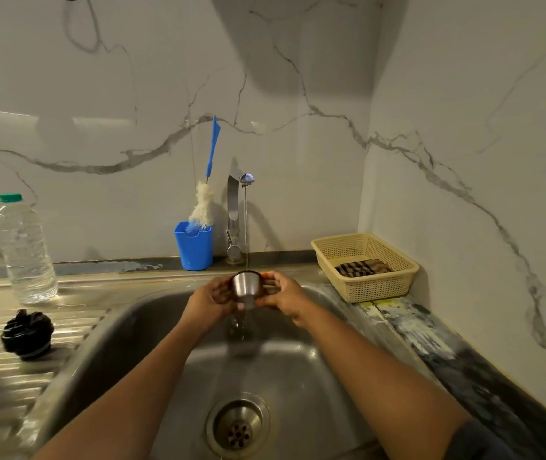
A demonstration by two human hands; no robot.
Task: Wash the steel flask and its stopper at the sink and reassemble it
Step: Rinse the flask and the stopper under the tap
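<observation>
Steel cup (246,285) under tap stream (245,224)

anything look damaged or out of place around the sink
The counter strip right of the sink is blotched with pale patches, so it looks worn. Nothing else stands out: the black stopper sits on the drainboard, and the left hand and right hand hold the steel cup under the tap.

The steel cup (246,286) has a brushed satin sheen, and the sink (298,370) and ribbed drainboard (6,386) are the same dull metal, wet and streaked, while the tap (233,207) is mirror-polished. The stopper (27,333) is matt black plastic, the bottle (26,250) clear crinkled plastic, the holder (194,247) smooth blue plastic, and the basket (381,287) cream plastic mesh holding a woven checked cloth (361,267). The wall (298,94) is glossy, marble-veined tile.
</observation>
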